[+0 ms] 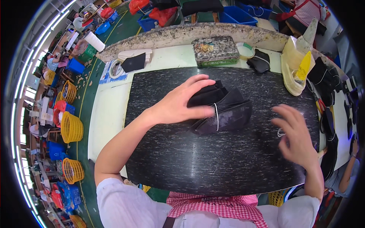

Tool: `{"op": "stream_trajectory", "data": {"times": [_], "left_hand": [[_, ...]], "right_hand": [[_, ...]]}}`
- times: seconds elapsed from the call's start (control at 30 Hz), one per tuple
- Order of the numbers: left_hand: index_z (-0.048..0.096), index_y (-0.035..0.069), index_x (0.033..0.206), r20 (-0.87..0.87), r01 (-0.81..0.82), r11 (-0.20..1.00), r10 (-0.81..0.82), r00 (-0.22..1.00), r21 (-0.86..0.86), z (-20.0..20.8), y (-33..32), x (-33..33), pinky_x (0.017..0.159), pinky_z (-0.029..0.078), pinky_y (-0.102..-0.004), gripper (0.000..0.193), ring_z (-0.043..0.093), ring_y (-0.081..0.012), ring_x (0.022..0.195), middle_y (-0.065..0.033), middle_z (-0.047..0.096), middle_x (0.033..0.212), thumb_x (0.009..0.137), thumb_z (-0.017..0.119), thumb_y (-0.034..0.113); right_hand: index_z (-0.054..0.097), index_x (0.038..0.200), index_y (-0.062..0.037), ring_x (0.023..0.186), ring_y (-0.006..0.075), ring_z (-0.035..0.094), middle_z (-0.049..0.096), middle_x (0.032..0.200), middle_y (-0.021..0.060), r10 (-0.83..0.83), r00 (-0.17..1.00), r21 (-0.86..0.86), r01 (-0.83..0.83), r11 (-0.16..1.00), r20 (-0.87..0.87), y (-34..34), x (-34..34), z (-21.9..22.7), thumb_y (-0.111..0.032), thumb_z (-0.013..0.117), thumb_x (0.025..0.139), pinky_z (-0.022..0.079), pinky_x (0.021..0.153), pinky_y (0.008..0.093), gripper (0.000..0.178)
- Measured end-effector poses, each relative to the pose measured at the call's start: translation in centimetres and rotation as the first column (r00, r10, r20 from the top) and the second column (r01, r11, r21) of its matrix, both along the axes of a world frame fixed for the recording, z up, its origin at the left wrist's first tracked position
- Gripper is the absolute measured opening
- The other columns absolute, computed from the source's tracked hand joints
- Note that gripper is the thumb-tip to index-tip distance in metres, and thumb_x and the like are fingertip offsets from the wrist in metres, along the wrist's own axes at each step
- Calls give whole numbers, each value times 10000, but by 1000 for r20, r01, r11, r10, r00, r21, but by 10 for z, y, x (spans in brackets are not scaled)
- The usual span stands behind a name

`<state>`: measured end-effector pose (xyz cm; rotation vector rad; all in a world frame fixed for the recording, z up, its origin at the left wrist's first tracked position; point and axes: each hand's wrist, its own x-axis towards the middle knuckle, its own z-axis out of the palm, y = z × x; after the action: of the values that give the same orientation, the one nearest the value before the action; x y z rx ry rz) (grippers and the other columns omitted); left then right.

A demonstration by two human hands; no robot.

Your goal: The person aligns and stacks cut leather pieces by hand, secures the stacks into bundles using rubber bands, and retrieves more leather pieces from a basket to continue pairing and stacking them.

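Note:
A bundle of black flat pieces (232, 114), fabric or leather-like, lies on the dark speckled board, with a white elastic band (217, 117) around it. My left hand (184, 99) grips the bundle's left end, thumb on the near side and fingers over the far side. Over the right part of the board, my right hand (292, 133) is open with its fingers apart and curved. A small whitish loop (280, 132) shows beside its fingers; whether they touch it I cannot tell.
Along the back edge stand a speckled tin box (216, 51), a tape roll (245, 50) and another banded black bundle (260, 60). A yellowed plastic container (292, 70) holds a yellow tool. At the back left, a black piece (134, 62) lies near a white ring (116, 70).

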<state>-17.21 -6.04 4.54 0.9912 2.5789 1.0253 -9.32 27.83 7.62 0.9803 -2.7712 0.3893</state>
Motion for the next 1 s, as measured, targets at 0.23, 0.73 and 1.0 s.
{"op": "stream_trajectory", "data": {"times": [0.23, 0.73, 1.0], "left_hand": [[451, 53, 1369, 253, -161, 981, 130, 959, 106, -6, 1, -20, 1008, 409, -349, 676, 545, -229, 1165, -122, 582, 1250, 785, 732, 249], [431, -5, 1350, 328, -160, 980, 113, 938, 120, -32, -3, -22, 995, 428, -350, 874, 571, -249, 1131, -169, 581, 1230, 615, 841, 234], [432, 23, 1322, -5, -211, 973, 212, 977, 91, -19, 16, 43, 941, 462, -391, 780, 559, -320, 1123, -179, 529, 1206, 666, 810, 212]], "right_hand": [[539, 1277, -72, 1144, 270, 528, 539, 1202, 114, 247, 964, -46, -253, 966, -103, -102, -34, -34, -141, 696, 671, 379, 1027, 461, 630], [498, 1265, -102, 1119, 342, 501, 550, 1142, 133, -136, 878, -72, 116, 991, -459, -15, -156, -34, -156, 778, 651, 395, 938, 413, 677], [565, 855, -60, 741, 275, 595, 547, 806, 97, -21, 942, -196, 91, 976, 334, -75, -32, -67, -345, 805, 690, 467, 625, 357, 408]]}}
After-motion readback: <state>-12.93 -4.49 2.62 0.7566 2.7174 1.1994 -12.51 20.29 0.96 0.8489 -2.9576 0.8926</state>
